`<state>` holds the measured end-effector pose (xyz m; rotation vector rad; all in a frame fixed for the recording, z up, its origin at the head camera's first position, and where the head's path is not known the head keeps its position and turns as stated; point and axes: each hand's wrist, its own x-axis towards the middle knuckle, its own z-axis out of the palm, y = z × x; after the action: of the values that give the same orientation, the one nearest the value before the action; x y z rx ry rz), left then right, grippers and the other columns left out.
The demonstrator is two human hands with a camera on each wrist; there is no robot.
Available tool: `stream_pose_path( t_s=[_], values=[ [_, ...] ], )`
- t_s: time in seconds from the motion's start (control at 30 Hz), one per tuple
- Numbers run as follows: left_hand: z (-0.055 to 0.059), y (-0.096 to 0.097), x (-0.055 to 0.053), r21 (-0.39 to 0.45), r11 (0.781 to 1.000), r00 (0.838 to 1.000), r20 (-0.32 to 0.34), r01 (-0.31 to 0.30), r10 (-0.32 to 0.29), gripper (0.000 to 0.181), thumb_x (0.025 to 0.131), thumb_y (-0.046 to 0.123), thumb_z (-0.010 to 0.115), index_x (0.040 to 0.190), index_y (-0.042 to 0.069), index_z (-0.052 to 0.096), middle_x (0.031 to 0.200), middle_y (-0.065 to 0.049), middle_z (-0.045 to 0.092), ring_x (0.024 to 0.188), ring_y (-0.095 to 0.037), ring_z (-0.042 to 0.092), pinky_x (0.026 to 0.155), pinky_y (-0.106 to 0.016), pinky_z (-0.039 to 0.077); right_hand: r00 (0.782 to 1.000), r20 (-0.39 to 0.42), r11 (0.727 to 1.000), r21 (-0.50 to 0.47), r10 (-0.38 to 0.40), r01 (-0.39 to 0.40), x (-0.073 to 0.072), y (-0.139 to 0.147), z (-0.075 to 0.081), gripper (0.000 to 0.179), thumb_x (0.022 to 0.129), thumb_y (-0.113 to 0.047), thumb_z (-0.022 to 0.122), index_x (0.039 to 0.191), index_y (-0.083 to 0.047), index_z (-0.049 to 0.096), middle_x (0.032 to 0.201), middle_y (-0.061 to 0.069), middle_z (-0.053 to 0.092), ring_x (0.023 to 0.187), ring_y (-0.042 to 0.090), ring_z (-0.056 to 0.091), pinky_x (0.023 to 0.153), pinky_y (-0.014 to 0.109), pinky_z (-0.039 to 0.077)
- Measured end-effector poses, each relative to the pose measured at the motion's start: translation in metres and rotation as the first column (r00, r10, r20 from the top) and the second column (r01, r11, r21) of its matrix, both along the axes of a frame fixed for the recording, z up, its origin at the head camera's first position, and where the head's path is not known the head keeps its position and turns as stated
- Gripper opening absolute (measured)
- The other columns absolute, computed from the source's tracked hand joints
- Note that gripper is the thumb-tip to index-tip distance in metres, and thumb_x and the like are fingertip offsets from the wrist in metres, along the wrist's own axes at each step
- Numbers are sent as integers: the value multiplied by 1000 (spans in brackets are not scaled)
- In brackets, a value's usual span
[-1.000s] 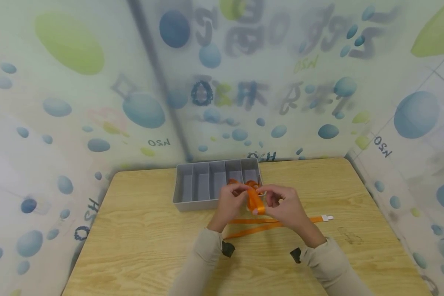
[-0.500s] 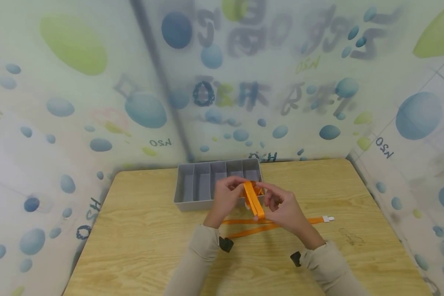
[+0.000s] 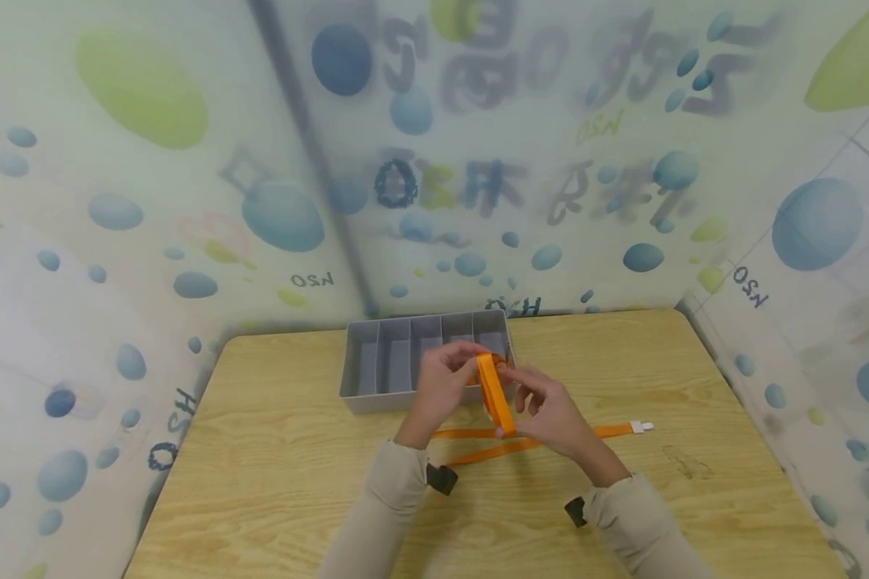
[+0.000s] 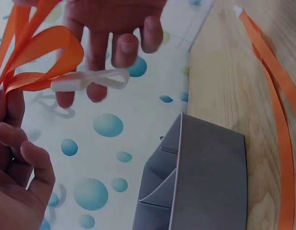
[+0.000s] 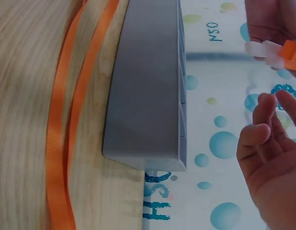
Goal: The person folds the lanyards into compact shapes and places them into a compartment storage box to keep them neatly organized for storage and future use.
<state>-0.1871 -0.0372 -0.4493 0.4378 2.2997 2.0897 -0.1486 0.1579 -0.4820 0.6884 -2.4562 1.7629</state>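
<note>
In front of the grey tray, a folded orange lanyard (image 3: 494,394) is held between both hands. My left hand (image 3: 443,384) pinches its upper end between thumb and fingers. My right hand (image 3: 550,410) has its thumb at the lower end of the folds and its index finger reaching toward the upper part; its other fingers are loosely bent. From the folds a white plastic clip (image 4: 90,80) hangs, seen in the left wrist view. Another orange lanyard (image 3: 492,455) lies lengthwise on the table below the hands, its white clip (image 3: 640,427) to the right.
The grey divided tray (image 3: 380,399) stands at the back of the wooden table (image 3: 275,474). Orange lanyard material (image 3: 501,360) shows in its rightmost compartment, partly hidden by the hands. Patterned walls (image 3: 420,265) rise behind and at both sides.
The folded lanyard is drawn out longer between the hands than a second ago. My left hand has moved slightly up and left; the right hand has shifted slightly down and left.
</note>
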Motion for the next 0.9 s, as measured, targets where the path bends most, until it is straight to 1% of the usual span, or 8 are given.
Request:
stream_pose_path(
  t_s=[0.1,0.2,0.3,0.43,0.57,0.73,0.8,0.9],
  values=[
    [0,1,1,22,999,999,-15,29,-29,12,95,2,64,100,-2,74,91,-16,74,79,-16,67,75,-37,59,1000,10,1000,10,10,-10,-1,0,-4,65,69,-7,91,128,-6,65,103,7,63,71,22,53,55,24,41],
    [3,1,3,23,998,998,-44,54,-53,11,95,5,65,99,0,75,90,-14,74,79,-17,69,76,-38,58,1000,5,1000,9,18,-18,-2,0,-7,58,69,-2,90,122,-4,67,93,7,61,69,26,54,53,24,39],
    [5,2,5,17,998,996,-56,64,-63,11,95,6,66,99,1,75,90,-14,75,79,-16,69,77,-35,58,999,-6,999,4,33,-33,-2,-1,-6,54,70,4,87,119,-2,67,93,5,61,69,32,54,53,25,40],
    [6,2,6,0,997,996,-38,82,-82,12,95,5,66,100,-3,74,89,-15,75,78,-15,67,76,-32,56,997,-25,997,11,72,-72,1,-4,2,46,72,9,83,115,0,67,97,2,61,70,37,53,55,26,42],
    [5,4,8,-16,995,996,-7,94,-94,13,95,4,65,101,-4,74,90,-17,74,78,-13,64,75,-30,54,992,-28,993,7,119,-119,2,-5,1,34,79,6,79,110,-3,68,97,4,63,70,29,56,55,28,45],
    [4,7,9,-13,995,995,15,99,-99,11,95,3,66,99,-2,74,90,-17,74,75,-12,64,69,-27,53,987,42,988,-17,153,-153,-2,-3,-14,20,87,-1,74,106,-10,71,94,6,70,69,14,61,59,28,51],
    [4,7,10,-6,994,994,10,108,-108,11,95,4,66,98,-2,74,89,-17,74,73,-12,64,66,-28,54,983,68,985,-44,171,-168,-3,-1,-16,20,89,2,70,106,-8,72,92,5,72,66,13,62,59,29,53],
    [5,7,10,1,993,993,-7,114,-114,11,95,4,66,98,-2,74,88,-18,74,73,-12,64,66,-28,53,980,78,981,-74,183,-177,-3,0,-17,22,88,8,65,105,-4,73,88,4,73,63,14,62,58,32,56]
  ],
)
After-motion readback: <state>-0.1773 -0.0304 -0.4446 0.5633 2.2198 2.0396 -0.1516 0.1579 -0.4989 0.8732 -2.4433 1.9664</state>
